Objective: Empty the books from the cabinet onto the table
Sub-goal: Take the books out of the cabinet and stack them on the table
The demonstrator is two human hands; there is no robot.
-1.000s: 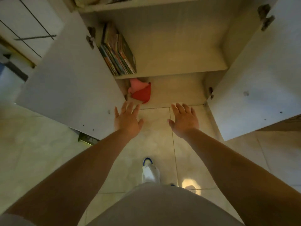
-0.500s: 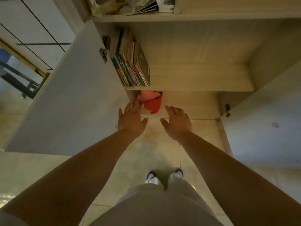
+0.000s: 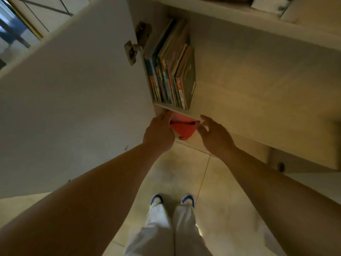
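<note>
A row of several thin, colourful books [image 3: 171, 71] stands upright at the left end of the cabinet's middle shelf [image 3: 249, 115], leaning against the left wall. Both my arms reach forward under that shelf's front edge. My left hand [image 3: 159, 132] is stretched out with fingers straight, just left of a red and pink object [image 3: 182, 129] on the bottom shelf. My right hand [image 3: 212, 133] is open too, its fingertips close to the object's right side. Neither hand holds anything. No table is in view.
The open left cabinet door [image 3: 73, 108] with its hinge [image 3: 134, 48] stands close to my left arm. The upper shelf [image 3: 267, 8] carries papers and a box. My feet in white and blue shoes [image 3: 173, 200] stand on pale floor tiles.
I have stepped closer to the cabinet. Both hands moved forward and up, from above the floor to the edge of the middle shelf, flanking the red object.
</note>
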